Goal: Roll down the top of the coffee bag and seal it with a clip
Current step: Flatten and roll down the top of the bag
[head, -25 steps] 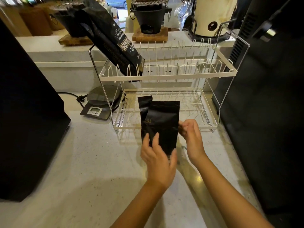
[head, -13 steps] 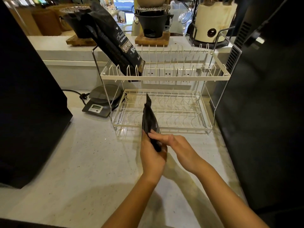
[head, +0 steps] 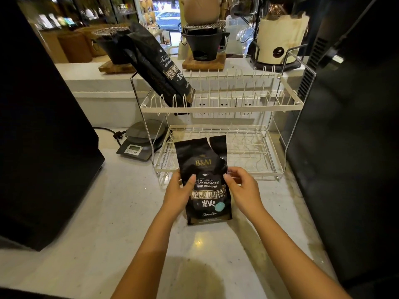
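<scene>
A black coffee bag (head: pixel 205 169) with gold "B&M" lettering stands upright on the pale counter, its printed front facing me. Its top is unrolled and torn open, with a split near the right corner. My left hand (head: pixel 180 194) grips the bag's left edge, thumb on the front. My right hand (head: pixel 241 188) holds the right edge, fingertips on the bag. No clip is in view.
A white two-tier wire rack (head: pixel 220 108) stands right behind the bag; a second black coffee bag (head: pixel 159 67) leans in its upper tier. A digital scale (head: pixel 140 143) sits to the left. Dark machines flank both sides: left (head: pixel 38 137), right (head: pixel 349 147).
The bag has been turned from edge-on to front-facing and set on the counter nearer me. My hands have moved apart to its two sides.
</scene>
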